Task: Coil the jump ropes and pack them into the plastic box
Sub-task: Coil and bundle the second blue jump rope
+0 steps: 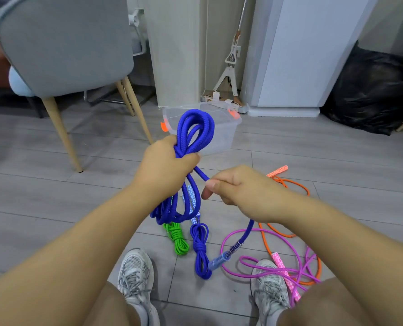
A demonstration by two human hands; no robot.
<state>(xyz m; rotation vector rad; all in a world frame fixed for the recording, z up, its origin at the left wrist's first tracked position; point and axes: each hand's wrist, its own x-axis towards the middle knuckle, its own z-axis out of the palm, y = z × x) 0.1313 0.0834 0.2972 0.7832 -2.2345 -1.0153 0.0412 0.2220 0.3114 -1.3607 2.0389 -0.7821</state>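
Observation:
My left hand [166, 162] grips a blue jump rope [193, 128] around the middle of its loops; they stand up above my fist and hang below it. My right hand [238, 190] pinches the free strand of that rope, which runs under my wrist down to its blue handle [218, 261] on the floor. The clear plastic box [221, 135] with orange latches stands open on the floor behind the rope. A coiled green rope [178, 240] and a coiled blue rope [200, 248] lie between my feet. Loose pink rope [287, 269] and orange rope [289, 184] lie at the right.
A grey chair [61, 45] with wooden legs stands at the left. Behind the box are a mop [231, 64] and a white appliance [297, 55]. A black bag [374, 90] sits at the far right. My shoes [135, 274] rest on the grey floor.

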